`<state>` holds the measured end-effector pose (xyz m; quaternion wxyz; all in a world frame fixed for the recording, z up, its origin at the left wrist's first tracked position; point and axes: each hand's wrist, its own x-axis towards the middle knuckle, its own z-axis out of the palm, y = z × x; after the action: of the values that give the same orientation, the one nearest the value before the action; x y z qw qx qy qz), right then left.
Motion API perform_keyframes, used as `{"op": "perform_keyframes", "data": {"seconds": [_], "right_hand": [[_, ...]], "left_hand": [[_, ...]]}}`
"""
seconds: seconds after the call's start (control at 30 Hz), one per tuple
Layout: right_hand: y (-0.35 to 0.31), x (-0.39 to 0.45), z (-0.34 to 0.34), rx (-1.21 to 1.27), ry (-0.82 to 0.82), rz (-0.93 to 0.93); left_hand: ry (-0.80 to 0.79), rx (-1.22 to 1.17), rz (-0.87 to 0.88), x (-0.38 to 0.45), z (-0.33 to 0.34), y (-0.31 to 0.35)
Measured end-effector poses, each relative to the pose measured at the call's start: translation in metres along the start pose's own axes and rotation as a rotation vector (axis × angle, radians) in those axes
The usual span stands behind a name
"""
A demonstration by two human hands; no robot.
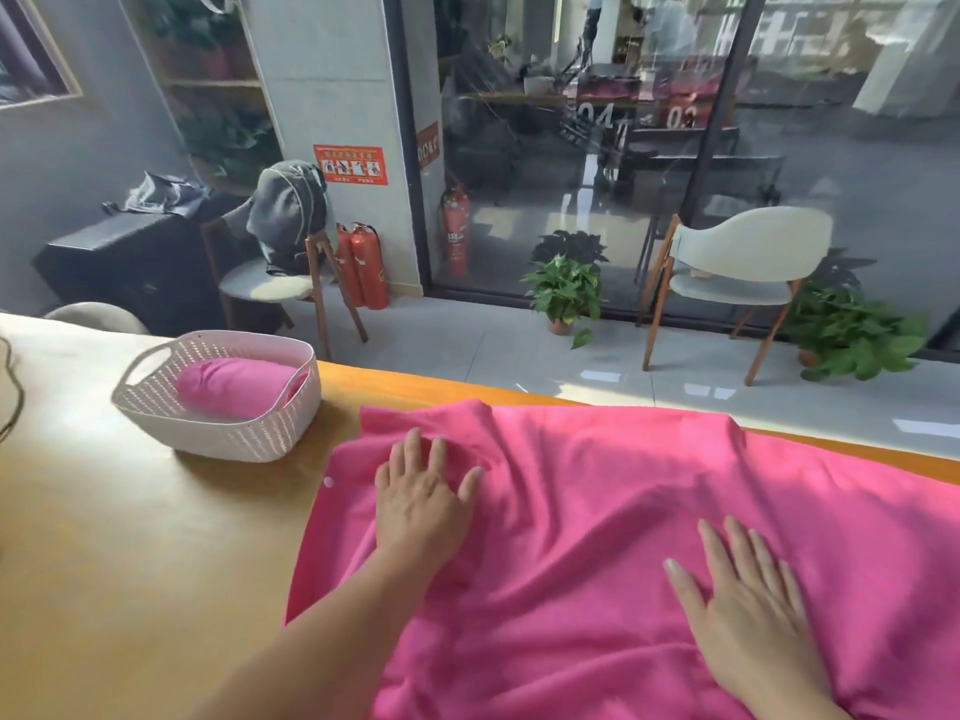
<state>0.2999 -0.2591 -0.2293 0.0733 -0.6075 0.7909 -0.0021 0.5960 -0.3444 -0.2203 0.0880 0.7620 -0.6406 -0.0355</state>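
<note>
Left hand (421,506) and right hand (753,621) flat on a big pink cloth (597,511)

The wooden tabletop (130,563) carries the pink cloth, spread out and pretty wrinkly, its far side reaching the tabletop's far edge. Left of the cloth and a bit further back sits a white woven basket (228,433) with a rolled pink bundle (234,384) inside. Both hands lie palm down on the cloth with fingers straight and spread, gripping nothing: the left near its left edge, the right closer to the person. A small white button (328,481) sits on that left edge.
</note>
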Motion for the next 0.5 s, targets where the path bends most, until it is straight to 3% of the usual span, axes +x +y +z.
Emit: {"op": "perform_keyframes", "data": {"seconds": [0.07, 0.2, 0.33, 0.5], "right_hand": [[-0.002, -0.001, 0.0, -0.012, 0.006, 0.015], [-0.002, -0.003, 0.002, -0.015, 0.034, 0.025], [-0.001, -0.003, 0.005, -0.023, 0.042, 0.028], [0.002, -0.003, 0.009, -0.027, 0.022, 0.042]], "left_hand": [[0.003, -0.011, -0.045, 0.013, -0.003, -0.013], [0.17, -0.049, -0.082, 0.046, -0.021, -0.023], [-0.05, 0.011, -0.201, 0.092, -0.037, -0.029], [-0.186, 0.186, -0.106, 0.107, -0.035, -0.027]]}}
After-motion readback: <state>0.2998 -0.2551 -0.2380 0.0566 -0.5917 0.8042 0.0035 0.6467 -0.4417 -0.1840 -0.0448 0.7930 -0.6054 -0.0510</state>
